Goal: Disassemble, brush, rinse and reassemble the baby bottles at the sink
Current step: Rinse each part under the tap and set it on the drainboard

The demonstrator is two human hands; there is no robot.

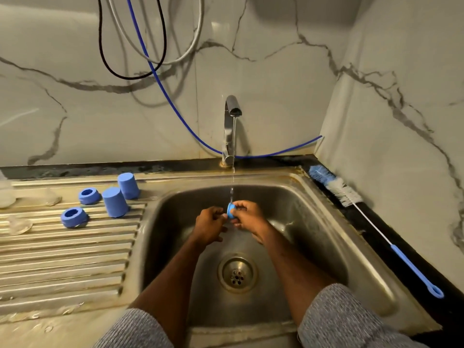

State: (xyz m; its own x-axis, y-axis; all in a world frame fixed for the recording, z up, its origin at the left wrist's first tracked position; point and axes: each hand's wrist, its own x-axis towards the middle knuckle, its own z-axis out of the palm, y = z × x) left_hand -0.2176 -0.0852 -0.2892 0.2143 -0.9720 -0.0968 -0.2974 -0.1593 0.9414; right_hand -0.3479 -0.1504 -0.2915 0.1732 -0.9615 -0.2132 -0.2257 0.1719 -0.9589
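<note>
Under the tap (232, 114), left hand (209, 226) and right hand (247, 217) pinch a half-hidden blue ring (230, 212); left fingertips unclear

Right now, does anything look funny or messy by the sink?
Nothing is spilled or broken. The oddest thing is the blue tube draped across the wall behind the running tap. The bottle brush lies on the counter, unused.

Dim, warm yellowish light falls from above, casting soft cable shadows on the marble wall (276, 71). Glare streaks the faucet (229, 129) and drainboard (62, 259). Straight edges bow outward (wide-angle lens), and the sleeves at the bottom edge look soft.
</note>
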